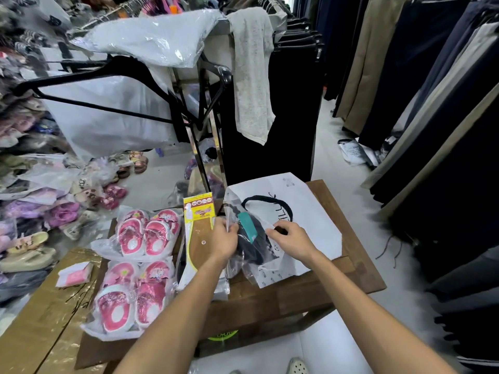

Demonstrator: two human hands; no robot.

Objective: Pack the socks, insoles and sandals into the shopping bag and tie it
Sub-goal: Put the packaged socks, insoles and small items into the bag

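The left hand (pixel 225 240) pinches the socks (pixel 249 238) in their clear packet. The right hand (pixel 293 240) grips the white shopping bag (pixel 310 211) on the bench (pixel 359 276). Insoles (pixel 198 233) and pink sandals (pixel 147 234) lie left.

A white shopping bag (pixel 305 214) with a black printed logo lies flat at the table's far right corner. A clear packet of dark socks (pixel 252 238) with a teal label lies at its near left edge. The insoles (pixel 198 233), brown in yellow packaging, lie mid-table. Two bagged pairs of pink sandals (pixel 148 233) (pixel 132 295) lie along the left edge.
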